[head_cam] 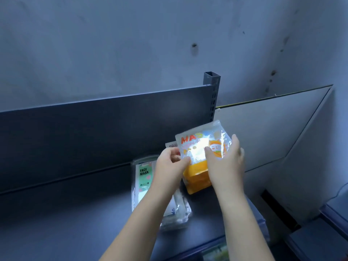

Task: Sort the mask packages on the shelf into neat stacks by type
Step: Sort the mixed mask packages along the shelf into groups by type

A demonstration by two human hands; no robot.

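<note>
An orange-and-clear mask package [202, 146] with cartoon print and orange "MAS" lettering is tilted up at the right end of the dark shelf [75, 213]. My left hand [170, 162] pinches its lower left edge. My right hand [225, 161] grips its right side, thumb on the front. Its orange lower part [196, 178] rests on or near the shelf; I cannot tell which. To the left lies a stack of white-green "FACE MASK" packages [144, 178], partly under my left forearm. Another package corner [171, 144] peeks out behind the orange one.
The shelf's dark back panel [103, 125] and a slotted upright post [212, 93] stand behind the packages. A pale grey board [273, 132] leans at the right. A lower shelf with colourful packages [218, 251] shows at the bottom. The wall is grey concrete.
</note>
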